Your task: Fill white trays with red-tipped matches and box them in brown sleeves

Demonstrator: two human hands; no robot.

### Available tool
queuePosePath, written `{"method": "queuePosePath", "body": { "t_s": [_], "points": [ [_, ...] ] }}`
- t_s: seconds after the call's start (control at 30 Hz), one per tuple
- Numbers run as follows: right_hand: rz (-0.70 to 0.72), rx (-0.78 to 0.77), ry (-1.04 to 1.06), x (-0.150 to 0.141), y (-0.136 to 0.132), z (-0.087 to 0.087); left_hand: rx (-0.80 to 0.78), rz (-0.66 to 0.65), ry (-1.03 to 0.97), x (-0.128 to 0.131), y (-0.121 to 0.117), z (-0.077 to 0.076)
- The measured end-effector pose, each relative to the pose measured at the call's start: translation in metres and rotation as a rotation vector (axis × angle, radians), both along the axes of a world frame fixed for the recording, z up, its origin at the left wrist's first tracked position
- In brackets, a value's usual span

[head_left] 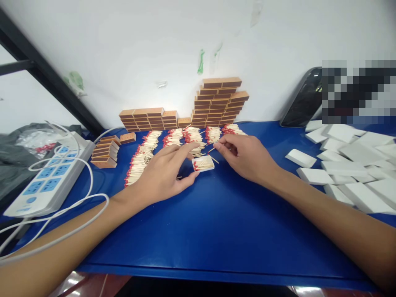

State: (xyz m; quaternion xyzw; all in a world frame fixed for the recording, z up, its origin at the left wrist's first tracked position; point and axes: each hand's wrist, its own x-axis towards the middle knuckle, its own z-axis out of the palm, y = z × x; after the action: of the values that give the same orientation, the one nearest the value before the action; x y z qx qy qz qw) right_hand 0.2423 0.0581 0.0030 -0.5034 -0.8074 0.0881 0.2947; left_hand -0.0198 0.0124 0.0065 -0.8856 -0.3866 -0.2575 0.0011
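A small white matchbox tray holds several red-tipped matches near the middle of the blue table. Around its left end curve the fingers of my left hand, with the thumb at its front edge and the index finger raised above it. My right hand, just to the right, is closed in a pinch on a single match, whose red head points left. Loose matches lie behind the tray. Behind both hands are rows of matches, including a long row at left and a pile near the right fingers.
Stacked brown matchboxes stand against the wall, with more boxes at left. A white power strip and loose cables lie at left. White trays are heaped at right, near a dark glossy object.
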Motion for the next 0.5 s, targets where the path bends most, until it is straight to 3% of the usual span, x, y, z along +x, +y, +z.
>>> {"method": "queuePosePath", "body": {
  "t_s": [0.3, 0.5],
  "points": [
    [0.01, 0.011, 0.011, 0.0008, 0.0018, -0.0017, -0.025, -0.003, 0.095, -0.0011, 0.0046, -0.0036],
    [0.143, 0.029, -0.009, -0.0012, -0.0036, -0.002, -0.027, -0.017, 0.097, -0.0018, 0.0052, -0.0034]
  ]
}}
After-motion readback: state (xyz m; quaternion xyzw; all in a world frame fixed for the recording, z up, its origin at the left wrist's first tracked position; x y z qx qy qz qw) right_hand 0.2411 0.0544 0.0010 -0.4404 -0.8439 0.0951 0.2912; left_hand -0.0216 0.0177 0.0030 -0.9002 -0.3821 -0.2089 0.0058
